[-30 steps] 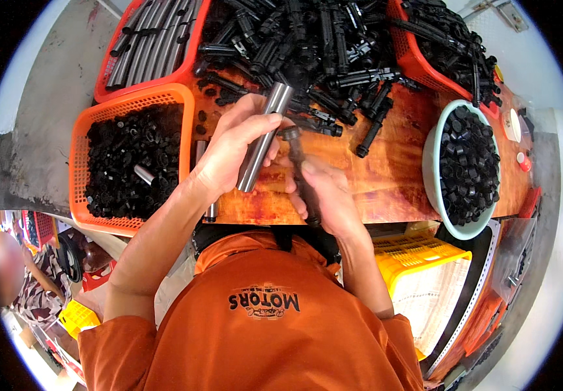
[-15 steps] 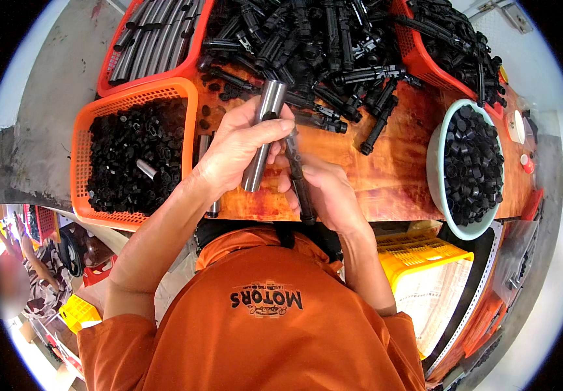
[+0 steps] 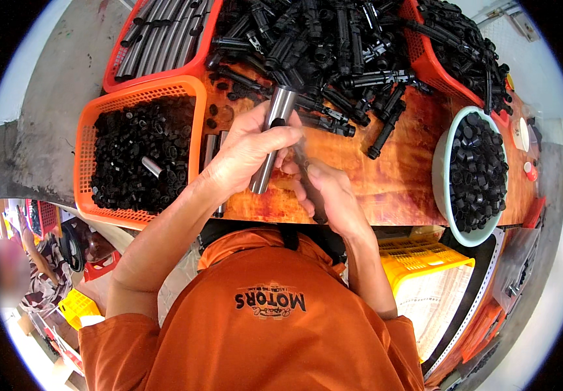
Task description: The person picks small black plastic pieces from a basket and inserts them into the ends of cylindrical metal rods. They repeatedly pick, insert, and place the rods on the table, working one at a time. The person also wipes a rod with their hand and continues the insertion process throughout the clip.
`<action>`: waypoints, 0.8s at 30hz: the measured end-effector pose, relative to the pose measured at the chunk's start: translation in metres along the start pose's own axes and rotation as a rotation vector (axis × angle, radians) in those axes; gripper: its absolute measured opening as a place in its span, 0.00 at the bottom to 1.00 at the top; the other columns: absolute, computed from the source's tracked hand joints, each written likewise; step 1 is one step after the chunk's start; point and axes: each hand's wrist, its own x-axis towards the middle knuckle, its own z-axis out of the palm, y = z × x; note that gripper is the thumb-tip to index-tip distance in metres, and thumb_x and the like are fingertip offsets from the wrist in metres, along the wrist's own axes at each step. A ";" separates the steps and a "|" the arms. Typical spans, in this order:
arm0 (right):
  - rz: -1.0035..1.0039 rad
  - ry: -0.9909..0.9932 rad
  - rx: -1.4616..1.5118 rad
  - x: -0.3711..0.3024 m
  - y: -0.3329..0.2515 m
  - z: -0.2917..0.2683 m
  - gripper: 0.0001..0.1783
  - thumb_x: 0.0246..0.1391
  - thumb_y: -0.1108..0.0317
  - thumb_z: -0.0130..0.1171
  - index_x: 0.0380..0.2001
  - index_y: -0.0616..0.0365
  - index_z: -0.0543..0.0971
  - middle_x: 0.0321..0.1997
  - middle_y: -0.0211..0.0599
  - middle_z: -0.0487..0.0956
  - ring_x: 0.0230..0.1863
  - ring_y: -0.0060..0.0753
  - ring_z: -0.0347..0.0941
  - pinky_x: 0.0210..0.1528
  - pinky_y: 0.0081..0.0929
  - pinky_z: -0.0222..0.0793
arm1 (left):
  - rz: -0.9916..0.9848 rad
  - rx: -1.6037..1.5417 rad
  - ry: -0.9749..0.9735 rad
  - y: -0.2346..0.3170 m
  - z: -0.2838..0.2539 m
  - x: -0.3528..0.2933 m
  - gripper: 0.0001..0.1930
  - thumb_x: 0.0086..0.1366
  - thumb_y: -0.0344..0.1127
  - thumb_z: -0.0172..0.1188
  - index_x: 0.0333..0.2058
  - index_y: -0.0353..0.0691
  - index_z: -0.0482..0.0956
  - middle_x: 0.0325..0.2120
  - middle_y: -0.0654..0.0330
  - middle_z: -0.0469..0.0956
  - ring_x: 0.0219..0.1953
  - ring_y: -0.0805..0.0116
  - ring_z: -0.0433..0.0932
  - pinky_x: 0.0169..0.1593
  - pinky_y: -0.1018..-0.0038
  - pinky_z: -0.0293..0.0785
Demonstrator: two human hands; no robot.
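Note:
My left hand (image 3: 242, 153) is wrapped round a shiny metal tube (image 3: 282, 103), which stands slanted above the table's near edge. A dark spot shows on the tube beside my thumb. Just to its right, my right hand (image 3: 337, 195) grips a slim black plastic part (image 3: 318, 207), smeared by motion. The part's upper end lies close to my left fingers; whether it touches them or the tube I cannot tell. More metal tubes (image 3: 210, 148) lie on the table, partly hidden behind my left wrist.
Black plastic parts (image 3: 343, 32) are heaped at the back of the wooden table (image 3: 398, 189). An orange basket (image 3: 200, 124) of small black pieces and a red basket (image 3: 109, 72) of tubes stand left. At right are a red crate (image 3: 421, 49) and a pale bowl (image 3: 439, 169) of black caps.
The black part has blurred and swung slightly in my right hand. The tube stays in my left hand. The whole view has shifted a little, so the table and baskets appear further right.

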 end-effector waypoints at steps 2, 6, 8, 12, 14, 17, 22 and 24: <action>-0.015 -0.007 -0.009 0.001 0.004 -0.001 0.25 0.64 0.52 0.38 0.45 0.63 0.75 0.23 0.26 0.66 0.21 0.19 0.59 0.23 0.20 0.55 | -0.006 -0.010 0.026 -0.002 0.001 0.000 0.08 0.63 0.32 0.58 0.39 0.38 0.72 0.30 0.58 0.78 0.22 0.77 0.73 0.27 0.76 0.78; -0.014 -0.008 -0.010 0.000 0.001 0.001 0.26 0.63 0.52 0.39 0.45 0.64 0.75 0.23 0.26 0.67 0.22 0.19 0.60 0.23 0.20 0.55 | -0.028 -0.082 0.038 0.003 0.003 -0.003 0.09 0.65 0.37 0.56 0.40 0.38 0.72 0.30 0.59 0.77 0.23 0.77 0.74 0.27 0.78 0.77; -0.039 -0.009 -0.003 0.000 0.001 0.001 0.28 0.61 0.50 0.42 0.48 0.65 0.76 0.24 0.27 0.69 0.21 0.19 0.60 0.23 0.19 0.56 | -0.020 -0.089 0.028 0.001 0.002 -0.002 0.09 0.65 0.35 0.57 0.40 0.38 0.72 0.31 0.58 0.77 0.23 0.77 0.75 0.26 0.78 0.77; -0.032 -0.016 0.006 -0.001 0.001 0.001 0.26 0.62 0.51 0.41 0.47 0.64 0.75 0.24 0.27 0.68 0.22 0.19 0.60 0.23 0.19 0.56 | 0.002 -0.050 0.037 -0.002 0.000 0.000 0.08 0.65 0.33 0.57 0.41 0.38 0.72 0.31 0.58 0.77 0.24 0.76 0.75 0.26 0.77 0.77; -0.027 -0.020 0.002 -0.002 0.001 0.001 0.24 0.64 0.54 0.40 0.46 0.62 0.75 0.23 0.26 0.67 0.22 0.19 0.60 0.25 0.20 0.57 | 0.012 -0.048 0.033 -0.002 0.000 -0.001 0.08 0.65 0.33 0.57 0.41 0.39 0.72 0.31 0.58 0.77 0.24 0.75 0.75 0.25 0.77 0.77; -0.006 -0.023 0.033 -0.003 0.000 0.003 0.21 0.64 0.55 0.41 0.44 0.61 0.75 0.23 0.25 0.67 0.22 0.18 0.60 0.24 0.19 0.56 | 0.008 -0.057 0.031 -0.003 0.000 -0.001 0.08 0.64 0.33 0.58 0.41 0.39 0.72 0.30 0.59 0.77 0.24 0.75 0.75 0.24 0.78 0.76; -0.047 -0.016 -0.024 -0.002 0.005 0.003 0.22 0.63 0.54 0.41 0.43 0.62 0.75 0.23 0.27 0.67 0.21 0.18 0.59 0.22 0.18 0.56 | 0.006 -0.036 0.070 -0.002 0.003 -0.002 0.08 0.63 0.34 0.61 0.39 0.41 0.74 0.26 0.68 0.74 0.20 0.84 0.69 0.23 0.85 0.66; -0.045 0.006 -0.051 -0.002 0.003 0.005 0.21 0.63 0.55 0.40 0.41 0.62 0.74 0.23 0.27 0.67 0.21 0.18 0.59 0.22 0.18 0.56 | 0.008 0.014 0.073 -0.003 0.000 -0.002 0.08 0.63 0.33 0.59 0.39 0.41 0.73 0.29 0.64 0.76 0.24 0.81 0.72 0.25 0.84 0.70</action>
